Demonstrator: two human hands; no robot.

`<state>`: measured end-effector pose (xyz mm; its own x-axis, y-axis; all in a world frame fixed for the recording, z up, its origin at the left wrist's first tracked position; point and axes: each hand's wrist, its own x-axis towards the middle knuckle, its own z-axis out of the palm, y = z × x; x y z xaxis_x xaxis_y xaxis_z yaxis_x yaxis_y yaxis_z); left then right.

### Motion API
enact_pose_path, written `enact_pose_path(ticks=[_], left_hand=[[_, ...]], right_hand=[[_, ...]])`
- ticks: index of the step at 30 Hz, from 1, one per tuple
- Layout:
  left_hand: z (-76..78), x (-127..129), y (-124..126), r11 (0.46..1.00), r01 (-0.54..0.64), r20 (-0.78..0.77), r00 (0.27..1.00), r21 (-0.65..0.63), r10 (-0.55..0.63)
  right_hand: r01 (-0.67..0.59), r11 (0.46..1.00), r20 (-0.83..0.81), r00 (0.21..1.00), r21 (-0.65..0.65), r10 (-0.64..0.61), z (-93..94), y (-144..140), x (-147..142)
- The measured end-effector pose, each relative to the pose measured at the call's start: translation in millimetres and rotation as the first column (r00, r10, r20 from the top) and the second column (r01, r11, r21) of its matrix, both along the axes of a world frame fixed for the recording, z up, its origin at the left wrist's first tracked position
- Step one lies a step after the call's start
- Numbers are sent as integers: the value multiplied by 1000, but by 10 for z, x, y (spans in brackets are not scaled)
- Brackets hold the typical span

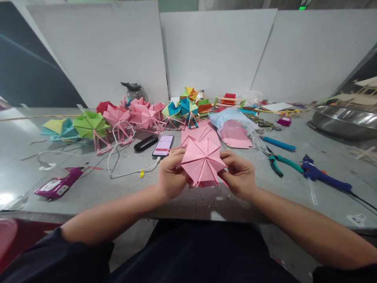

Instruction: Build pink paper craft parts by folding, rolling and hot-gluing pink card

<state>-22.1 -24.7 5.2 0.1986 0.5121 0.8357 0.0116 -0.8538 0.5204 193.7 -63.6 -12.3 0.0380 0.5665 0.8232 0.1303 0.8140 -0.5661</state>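
Between my two hands, above the front of the grey table, is a pink folded-paper piece (pixel 204 159) with creases that fan out from its centre. My left hand (pixel 173 173) grips its left edge, fingers curled round it. On the opposite side my right hand (pixel 239 173) pinches the right edge between thumb and fingers. Pink paper (pixel 203 129) lies flat just behind the piece. A clear plastic bag (pixel 229 118) with more pink sheets (pixel 237 137) sits to the right of that. The undersides of the fingers are partly hidden.
Finished-looking paper models, pink (pixel 144 114) and green (pixel 91 125), stand at the back left. A phone (pixel 163 145) with a white cable (pixel 110 161) and a purple power strip (pixel 60 184) lie left. Pliers (pixel 278 163), a blue glue gun (pixel 324 177) and a metal basin (pixel 341 124) are right.
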Motion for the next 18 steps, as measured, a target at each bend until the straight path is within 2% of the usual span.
enact_pose_path(ticks=[7, 14, 18], left_hand=[[-31, -6, 11, 995, 2, 17, 1000, 96, -4], [-66, 12, -12, 999, 2, 30, 1000, 46, -3], [-23, 32, -6, 998, 15, -13, 1000, -64, -16]], right_hand=[[-37, 998, -24, 999, -46, 35, -24, -30, -19], [-45, 997, -42, 998, -64, 43, -29, -37, -27], [-17, 991, -108, 994, -135, 2, -41, -7, -22]])
